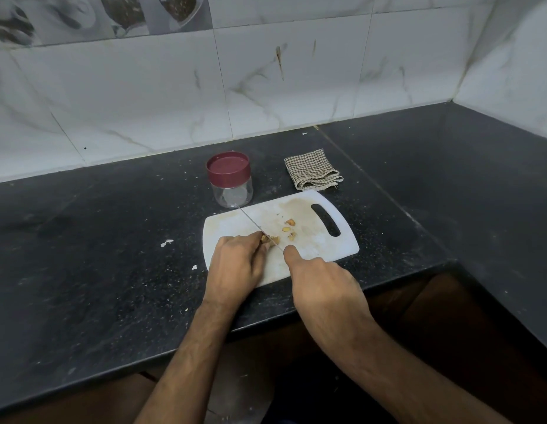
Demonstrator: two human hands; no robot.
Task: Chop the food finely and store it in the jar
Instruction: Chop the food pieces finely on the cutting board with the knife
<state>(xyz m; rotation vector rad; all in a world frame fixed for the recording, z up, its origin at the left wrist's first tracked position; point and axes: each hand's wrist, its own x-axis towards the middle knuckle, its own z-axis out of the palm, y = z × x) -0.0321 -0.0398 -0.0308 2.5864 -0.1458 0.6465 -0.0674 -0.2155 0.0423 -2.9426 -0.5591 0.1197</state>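
Setting: a dark speckled stone desk point(113, 270) is seen from above, set into a corner of white marbled wall tiles point(266, 87); two bare forearms reach in from the lower edge.
Cutting board: a white plastic cutting board point(312, 249) with a slot handle at its right end is laid near the front edge of the desk; its surface is stained brownish.
Food: a small yellowish-brown chunk of food point(270, 239) is held on the board at the left fingertips; its kind cannot be told; three small cut pieces point(289, 229) are scattered just to its right, apart from one another.
Left hand: the left hand point(235, 264) is placed palm down on the board; its fingers are curled and pressed together, pinching the chunk at their tips.
Right hand: the right hand point(321, 286) is wrapped round a handle that is hidden beneath it; the index finger is stretched forward along the top.
Knife: a thin knife blade point(253, 223) is seen edge-on, running from the right hand up and left past the chunk, its tip near the jar's base.
Jar: a clear jar point(232, 191) with a dark red lid point(228, 169) screwed on is stood on the desk just behind the board's left corner; it looks empty.
Cloth: a folded checked cloth point(312, 169) is laid to the right of the jar, behind the board.
Scraps: a few pale scraps point(167, 242) are scattered on the desk left of the board.
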